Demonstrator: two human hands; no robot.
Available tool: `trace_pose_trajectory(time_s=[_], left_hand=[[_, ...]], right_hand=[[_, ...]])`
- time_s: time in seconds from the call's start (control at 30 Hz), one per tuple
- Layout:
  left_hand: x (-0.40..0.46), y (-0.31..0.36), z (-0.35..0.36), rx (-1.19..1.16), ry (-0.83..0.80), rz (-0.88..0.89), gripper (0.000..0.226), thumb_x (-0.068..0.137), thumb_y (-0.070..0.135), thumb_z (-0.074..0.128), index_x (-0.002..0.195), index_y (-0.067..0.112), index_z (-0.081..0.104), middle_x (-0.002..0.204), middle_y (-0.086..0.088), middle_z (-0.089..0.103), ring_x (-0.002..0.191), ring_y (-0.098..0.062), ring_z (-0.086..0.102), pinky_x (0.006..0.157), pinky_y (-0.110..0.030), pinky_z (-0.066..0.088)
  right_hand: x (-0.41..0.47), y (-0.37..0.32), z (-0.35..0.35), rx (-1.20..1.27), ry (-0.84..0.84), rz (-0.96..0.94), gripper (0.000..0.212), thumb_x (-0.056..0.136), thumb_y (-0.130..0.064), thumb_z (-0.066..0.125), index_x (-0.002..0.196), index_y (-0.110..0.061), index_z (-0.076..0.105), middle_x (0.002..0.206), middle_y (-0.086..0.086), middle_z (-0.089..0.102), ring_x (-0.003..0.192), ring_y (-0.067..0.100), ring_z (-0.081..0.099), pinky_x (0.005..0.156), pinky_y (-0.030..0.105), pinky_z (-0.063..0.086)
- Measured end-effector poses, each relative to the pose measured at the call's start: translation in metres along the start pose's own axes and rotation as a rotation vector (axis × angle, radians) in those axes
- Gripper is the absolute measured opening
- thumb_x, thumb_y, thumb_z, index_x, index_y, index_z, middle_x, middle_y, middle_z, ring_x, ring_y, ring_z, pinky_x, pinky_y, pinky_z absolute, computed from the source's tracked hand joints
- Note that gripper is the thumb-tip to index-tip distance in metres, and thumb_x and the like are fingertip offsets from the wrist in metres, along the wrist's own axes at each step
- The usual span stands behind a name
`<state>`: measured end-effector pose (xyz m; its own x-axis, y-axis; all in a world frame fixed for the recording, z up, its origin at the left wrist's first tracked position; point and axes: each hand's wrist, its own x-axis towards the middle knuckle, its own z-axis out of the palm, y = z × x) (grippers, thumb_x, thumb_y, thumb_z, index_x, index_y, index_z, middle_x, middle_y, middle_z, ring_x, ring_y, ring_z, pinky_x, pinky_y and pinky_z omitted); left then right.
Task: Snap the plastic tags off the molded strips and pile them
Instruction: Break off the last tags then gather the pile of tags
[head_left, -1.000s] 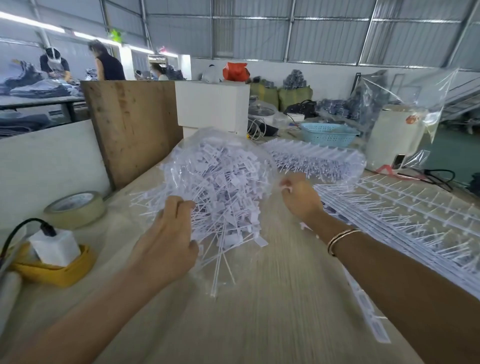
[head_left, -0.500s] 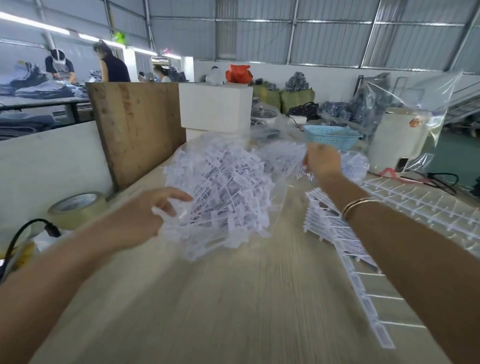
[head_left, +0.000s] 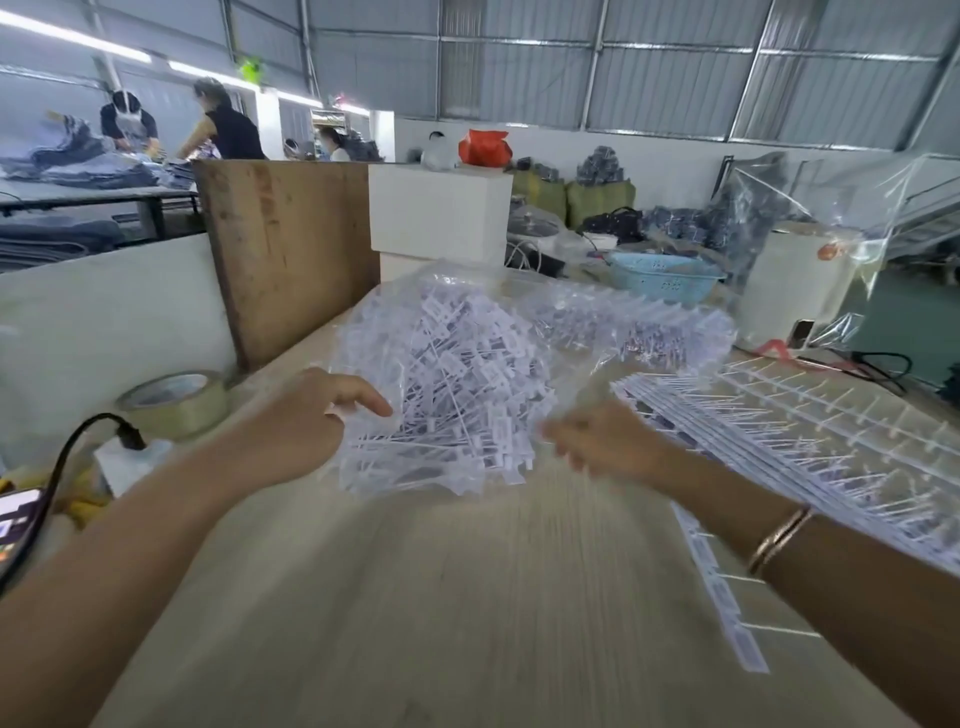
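Resting on the worktop (head_left: 467, 597), a bag of tags (head_left: 447, 384) is touched by the left hand (head_left: 317, 421), grip loose; strips (head_left: 779, 431) lie beyond the blurred right hand (head_left: 597, 441), grip indeterminable.

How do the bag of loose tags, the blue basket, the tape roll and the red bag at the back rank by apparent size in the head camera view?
Largest to smallest as they look:
1. bag of loose tags
2. blue basket and tape roll, about alike; the tape is nearer the camera, so unranked
3. red bag, farthest away
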<state>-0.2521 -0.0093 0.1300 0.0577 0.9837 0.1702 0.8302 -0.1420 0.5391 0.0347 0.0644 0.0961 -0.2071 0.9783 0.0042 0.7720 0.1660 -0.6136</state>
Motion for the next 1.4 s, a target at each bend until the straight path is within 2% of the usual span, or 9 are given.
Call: trace_pose_trajectory(time_s=[0.13,0.23,0.4,0.6,0.7,0.97,1.13,1.27,1.4], left_hand=[[-0.017,0.031,0.019,0.498,0.465,0.465,0.036,0.059,0.005,0.060,0.090,0.021,0.070,0.104,-0.006,0.059,0.091,-0.030,0.057,0.071,-0.038,0.044],[-0.023,0.055,0.063,0.621,0.242,0.651,0.027,0.076,0.021,0.044,0.089,0.021,0.068,0.090,-0.001,0.064,0.084,-0.022,0.061,0.069,-0.033,0.041],[0.006,0.043,0.119,0.715,-0.156,0.033,0.025,0.095,0.029,0.041,0.107,0.017,0.060,0.109,-0.001,0.063,0.098,-0.021,0.061,0.068,-0.028,0.035],[0.001,0.037,0.130,0.672,-0.093,0.713,0.017,0.091,0.021,0.052,0.104,0.021,0.064,0.086,0.002,0.066,0.078,-0.015,0.062,0.065,-0.028,0.044],[0.001,0.027,0.119,0.439,-0.264,0.907,0.028,0.092,0.011,0.049,0.109,0.025,0.067,0.105,0.007,0.066,0.099,-0.013,0.055,0.084,-0.024,0.038],[-0.004,0.014,0.086,0.131,-0.063,0.613,0.027,0.089,0.029,0.038,0.113,0.030,0.052,0.109,0.016,0.051,0.097,-0.002,0.049,0.080,-0.025,0.043],[0.005,0.003,0.048,0.393,-0.092,0.358,0.022,0.084,0.016,0.046,0.097,0.029,0.057,0.096,0.017,0.053,0.094,-0.007,0.051,0.083,-0.029,0.043],[0.000,0.003,0.037,0.575,-0.170,0.292,0.028,0.079,0.005,0.048,0.096,0.027,0.048,0.100,0.012,0.050,0.095,-0.009,0.048,0.079,-0.027,0.043],[-0.009,0.008,0.032,0.859,-0.225,0.216,0.025,0.086,0.022,0.045,0.109,0.026,0.055,0.110,0.007,0.059,0.101,-0.015,0.056,0.083,-0.029,0.045]], right_hand=[[-0.006,-0.002,0.052,-0.173,-0.254,0.014,0.053,0.080,-0.065,0.056,0.069,-0.013,0.053,0.066,0.000,0.056,0.054,0.011,0.052,0.054,0.024,0.040],[0.010,-0.012,0.056,-0.020,-0.132,0.000,0.029,0.089,-0.031,0.062,0.065,-0.015,0.058,0.067,0.004,0.060,0.053,0.012,0.054,0.052,0.019,0.043],[0.028,-0.019,0.050,0.243,-0.136,0.013,0.011,0.088,-0.014,0.063,0.079,-0.011,0.068,0.076,0.001,0.066,0.068,0.010,0.061,0.065,0.017,0.051],[0.042,-0.024,0.055,0.040,-0.088,-0.183,0.023,0.092,-0.010,0.054,0.110,-0.007,0.067,0.108,0.000,0.065,0.100,0.013,0.058,0.067,0.005,0.038],[0.047,-0.023,0.046,-0.185,-0.198,-0.273,0.028,0.096,-0.009,0.046,0.119,-0.009,0.062,0.121,0.007,0.061,0.112,0.021,0.055,0.085,0.018,0.037],[0.041,0.023,0.003,-0.485,-0.154,-0.321,0.030,0.081,-0.002,0.048,0.108,-0.014,0.048,0.114,-0.003,0.053,0.112,0.018,0.050,0.100,0.041,0.027],[0.025,0.027,-0.008,-0.771,-0.176,-0.383,0.032,0.082,-0.010,0.050,0.112,-0.019,0.055,0.127,-0.004,0.050,0.120,0.018,0.043,0.106,0.042,0.025],[0.000,-0.003,0.021,-0.532,0.161,-0.837,0.033,0.072,-0.003,0.047,0.096,-0.013,0.067,0.097,0.003,0.066,0.092,0.020,0.060,0.086,0.041,0.047],[-0.006,-0.045,0.076,-0.586,-0.130,-1.029,0.039,0.086,-0.008,0.053,0.124,-0.016,0.057,0.121,0.003,0.062,0.107,0.023,0.057,0.084,0.036,0.042]])
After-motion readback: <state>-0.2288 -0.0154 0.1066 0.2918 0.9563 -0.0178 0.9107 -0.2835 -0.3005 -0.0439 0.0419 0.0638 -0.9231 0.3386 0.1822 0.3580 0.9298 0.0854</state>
